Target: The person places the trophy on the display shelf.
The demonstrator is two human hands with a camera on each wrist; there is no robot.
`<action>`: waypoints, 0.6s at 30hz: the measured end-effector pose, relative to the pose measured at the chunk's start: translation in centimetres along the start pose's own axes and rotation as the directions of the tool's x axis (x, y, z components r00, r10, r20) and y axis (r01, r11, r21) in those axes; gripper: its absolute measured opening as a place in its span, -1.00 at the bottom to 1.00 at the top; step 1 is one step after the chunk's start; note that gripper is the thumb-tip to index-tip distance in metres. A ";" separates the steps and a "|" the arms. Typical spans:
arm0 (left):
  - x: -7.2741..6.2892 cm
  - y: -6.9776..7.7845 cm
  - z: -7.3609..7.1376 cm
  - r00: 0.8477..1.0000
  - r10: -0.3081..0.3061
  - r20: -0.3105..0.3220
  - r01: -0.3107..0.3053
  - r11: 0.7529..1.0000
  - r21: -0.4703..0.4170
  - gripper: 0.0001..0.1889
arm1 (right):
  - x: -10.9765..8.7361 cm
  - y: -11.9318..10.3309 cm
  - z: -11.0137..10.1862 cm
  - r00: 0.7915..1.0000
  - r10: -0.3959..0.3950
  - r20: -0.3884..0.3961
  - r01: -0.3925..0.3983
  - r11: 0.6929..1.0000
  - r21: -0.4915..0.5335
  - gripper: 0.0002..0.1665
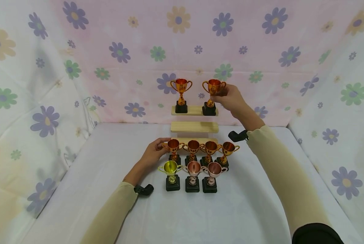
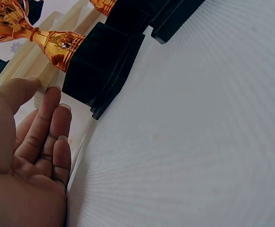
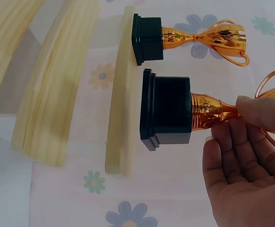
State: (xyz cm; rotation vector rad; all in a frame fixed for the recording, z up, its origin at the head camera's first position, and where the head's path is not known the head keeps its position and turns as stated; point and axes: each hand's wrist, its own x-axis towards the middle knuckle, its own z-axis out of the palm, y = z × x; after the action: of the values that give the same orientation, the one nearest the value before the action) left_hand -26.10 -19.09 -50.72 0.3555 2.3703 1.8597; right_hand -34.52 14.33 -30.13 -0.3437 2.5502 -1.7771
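Observation:
My right hand (image 1: 230,100) pinches the stem of a gold trophy cup (image 3: 213,113) between thumb and fingers. That trophy's black base (image 1: 209,110) is at the right end of the top plank of a stepped wooden rack (image 1: 194,110). Another gold trophy (image 1: 181,91) stands upright at the plank's left end. Low down on the left, my left hand (image 1: 153,152) pinches the end of the lowest plank (image 2: 48,73) with thumb and index finger, its other fingers loosely bent. Right beside those fingertips is the black base (image 2: 102,66) of a gold trophy.
Several gold trophies (image 1: 193,149) line up before the rack, partly hiding its lowest plank. In front of them stand a yellow-gold trophy (image 1: 172,176) and two rose-coloured ones (image 1: 193,174). The middle plank (image 1: 194,127) is bare. Flowered cloth (image 1: 178,44) hangs behind the white table (image 1: 133,217).

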 end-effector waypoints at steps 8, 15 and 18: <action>0.0 -0.1 -0.1 1.000 0.006 0.002 -0.006 1.000 0.011 -0.55 | 1.1 0.0 1.2 1.000 0.021 -0.017 -0.021 1.000 -0.005 -0.52; -0.1 -0.1 -0.1 1.000 0.017 -0.001 -0.017 0.999 0.027 -0.54 | 1.9 0.2 2.3 0.999 0.049 -0.013 -0.049 0.999 -0.003 -0.54; 0.0 -0.2 0.0 1.000 0.005 -0.004 -0.005 1.000 0.020 -0.54 | 2.1 0.3 2.6 0.998 0.065 -0.021 -0.065 0.998 0.000 -0.53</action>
State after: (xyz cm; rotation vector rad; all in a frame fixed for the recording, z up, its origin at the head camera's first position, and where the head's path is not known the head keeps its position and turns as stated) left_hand -26.11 -19.16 -50.87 0.3606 2.3946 1.8414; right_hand -36.23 11.61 -31.09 -0.2400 2.5444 -1.7673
